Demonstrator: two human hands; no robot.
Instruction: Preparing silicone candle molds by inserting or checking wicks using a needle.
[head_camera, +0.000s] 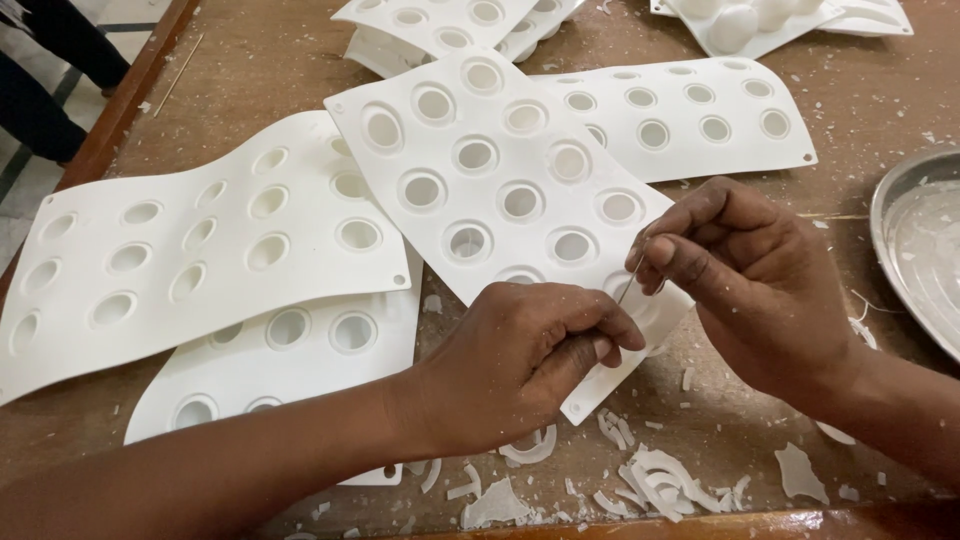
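Note:
A white silicone mould sheet (500, 170) with several round cavities lies tilted across the middle of the wooden table. My left hand (520, 360) rests curled on its near corner, fingers pinched together. My right hand (740, 275) hovers just right of it, thumb and forefinger pinching a thin metal needle (632, 278) that points down toward the mould's near edge between the two hands. Whether my left hand also holds the needle's lower end is hidden by its fingers.
More white mould sheets (200, 250) lie overlapped at the left and at the back (690, 115). A metal plate (925, 250) with white residue sits at the right edge. White wax flakes (650, 480) litter the table's near edge. A thin stick (178, 75) lies far left.

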